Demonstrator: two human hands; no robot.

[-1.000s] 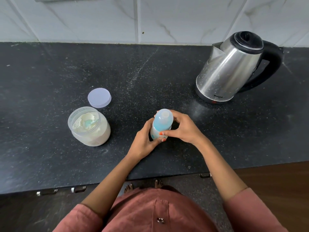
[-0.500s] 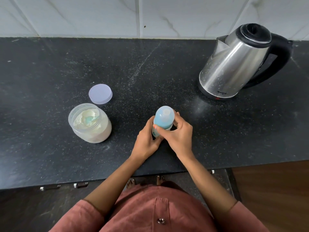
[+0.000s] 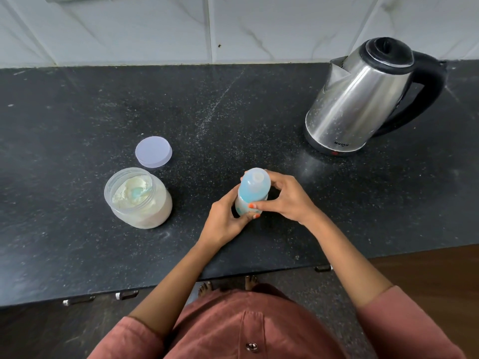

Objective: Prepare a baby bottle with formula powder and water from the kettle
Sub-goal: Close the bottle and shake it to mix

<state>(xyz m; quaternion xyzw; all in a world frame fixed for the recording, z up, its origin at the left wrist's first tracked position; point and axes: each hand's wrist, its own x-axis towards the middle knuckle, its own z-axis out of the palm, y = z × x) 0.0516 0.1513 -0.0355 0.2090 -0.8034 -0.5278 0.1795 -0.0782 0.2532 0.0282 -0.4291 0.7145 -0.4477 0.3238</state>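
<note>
A baby bottle [image 3: 252, 189] with a clear cap over a blue collar stands upright near the middle of the black counter. My left hand [image 3: 224, 221] grips its lower body from the left. My right hand [image 3: 286, 196] wraps the blue collar from the right, thumb on the front. An open clear jar of pale formula powder [image 3: 138, 198], with a blue scoop in the powder, stands to the left. Its pale round lid [image 3: 153, 152] lies flat behind it. A steel kettle [image 3: 363, 97] with a black lid and handle stands at the back right.
The black speckled counter [image 3: 77, 112] runs to a white tiled wall [image 3: 155, 27] at the back. Its front edge [image 3: 259, 273] is close to my body, with drawer handles under it. A brown wooden surface [image 3: 427, 268] shows at the lower right.
My right hand has turned around the bottle's collar, wrist swinging back out to the right. The bottle stays upright in the same spot. The camera view has shifted slightly.
</note>
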